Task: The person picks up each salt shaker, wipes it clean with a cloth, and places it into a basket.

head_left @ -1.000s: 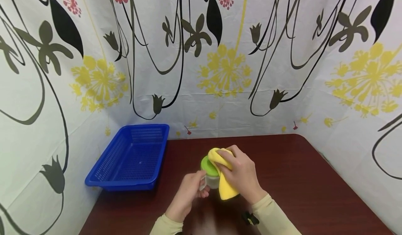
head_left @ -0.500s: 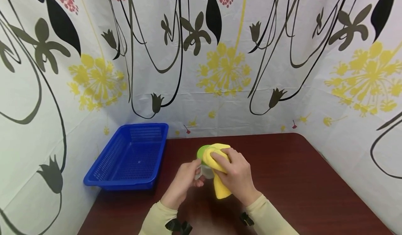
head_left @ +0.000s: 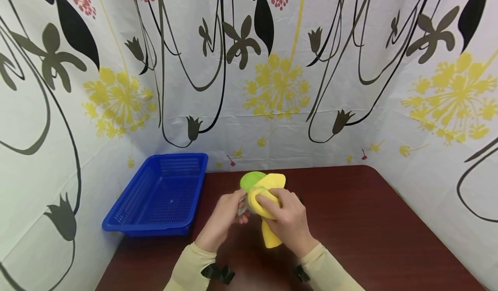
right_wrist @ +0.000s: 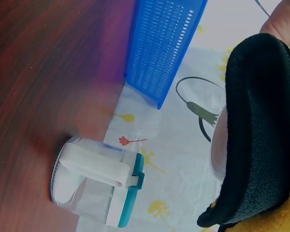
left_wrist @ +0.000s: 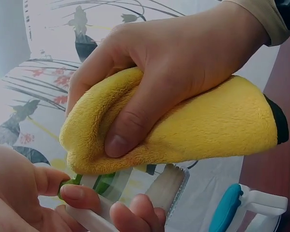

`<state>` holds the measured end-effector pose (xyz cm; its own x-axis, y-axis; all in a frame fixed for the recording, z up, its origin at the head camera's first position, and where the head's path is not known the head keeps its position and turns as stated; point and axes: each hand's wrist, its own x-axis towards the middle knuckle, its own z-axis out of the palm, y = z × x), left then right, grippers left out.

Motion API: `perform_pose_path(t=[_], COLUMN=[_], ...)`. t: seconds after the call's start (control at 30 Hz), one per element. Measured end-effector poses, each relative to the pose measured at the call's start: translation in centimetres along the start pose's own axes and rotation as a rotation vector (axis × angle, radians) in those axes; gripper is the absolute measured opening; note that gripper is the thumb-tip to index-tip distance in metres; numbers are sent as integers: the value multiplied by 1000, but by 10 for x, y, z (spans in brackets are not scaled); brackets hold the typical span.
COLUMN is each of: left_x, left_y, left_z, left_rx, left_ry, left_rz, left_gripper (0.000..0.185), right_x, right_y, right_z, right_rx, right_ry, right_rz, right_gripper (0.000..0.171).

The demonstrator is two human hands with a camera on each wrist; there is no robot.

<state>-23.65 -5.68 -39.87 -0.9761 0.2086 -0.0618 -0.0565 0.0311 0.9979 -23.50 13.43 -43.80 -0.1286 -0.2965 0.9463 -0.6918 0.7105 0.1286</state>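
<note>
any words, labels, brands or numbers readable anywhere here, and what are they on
None: no readable text in any view.
The green-lidded jar, the yellow cloth and the blue basket show no label or print.
The teal-clipped jar on the table is also unmarked.
The backdrop bears only flower and leaf patterns, no letters or numbers.

I see a clear jar with a green lid (head_left: 252, 181), tilted toward the left and lifted above the table's middle. A folded yellow cloth (head_left: 268, 209) presses against its right side, one end hanging down nearer me.
</note>
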Motion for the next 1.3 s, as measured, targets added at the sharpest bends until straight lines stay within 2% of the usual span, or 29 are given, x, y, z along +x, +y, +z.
perform_pose_path(t=[0.27, 0.43, 0.57, 0.73, 0.97, 1.3], left_x=[0, 1, 3, 3, 3, 5], left_y=[4, 12, 16, 15, 11, 1], left_z=[-3, -8, -11, -11, -10, -8], left_rx=[-23, -47, -44, -39, -32, -20], left_ry=[-2, 26, 33, 31, 43, 3], left_rz=[16, 37, 33, 30, 45, 21], left_gripper=[41, 43, 42, 40, 41, 46], right_x=[0, -11, -20, -26, -27, -12], right_y=[-4, -7, -9, -11, -14, -10], right_z=[2, 6, 8, 9, 8, 6], right_rx=[-24, -6, 6, 6, 5, 12], right_ry=[21, -73, -159, -170, -142, 58], right_rz=[-30, -43, -20, 0, 16, 19], right_gripper=[13, 14, 28, 33, 19, 17])
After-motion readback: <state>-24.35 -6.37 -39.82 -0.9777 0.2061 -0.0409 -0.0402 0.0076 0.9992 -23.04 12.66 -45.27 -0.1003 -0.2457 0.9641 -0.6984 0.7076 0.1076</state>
